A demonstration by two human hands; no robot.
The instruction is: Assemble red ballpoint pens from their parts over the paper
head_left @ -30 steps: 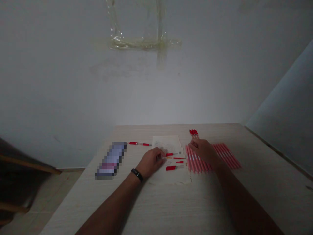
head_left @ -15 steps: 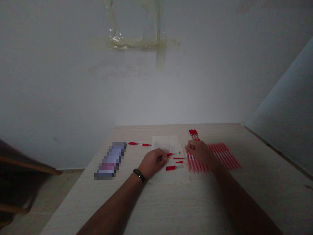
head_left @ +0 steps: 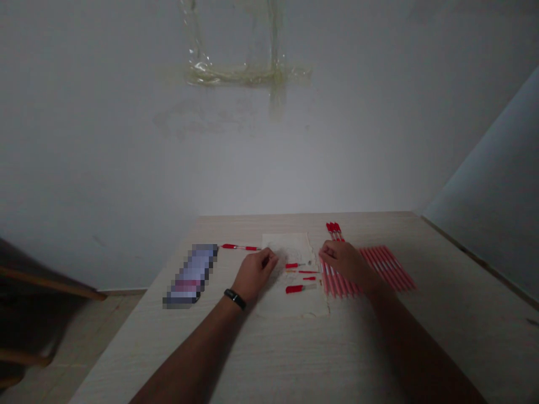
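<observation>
My left hand [head_left: 255, 273], with a black band on its wrist, hovers over the left part of a paper sheet [head_left: 273, 306]. Its thumb and fingers are pinched, and whatever they hold is too small to make out. My right hand [head_left: 345, 261] is curled closed above a row of red pens [head_left: 337, 286], its fingertips at the sheet's right edge; what it grips is hidden. Between the hands lie pen parts: a red barrel piece [head_left: 293, 289] with a clear end, another red piece [head_left: 291, 265], a thin red refill [head_left: 309, 272] and a short red part [head_left: 309, 278].
A phone-like device [head_left: 189, 275], pixelated, lies at the left. One red pen [head_left: 240, 247] lies behind my left hand. Several red-capped pens [head_left: 334, 227] stick out beyond my right hand. The table [head_left: 295, 365] meets the wall at the back.
My left hand has moved a little left and away from the pen parts, uncovering the red pieces on the sheet. My right hand has barely moved.
</observation>
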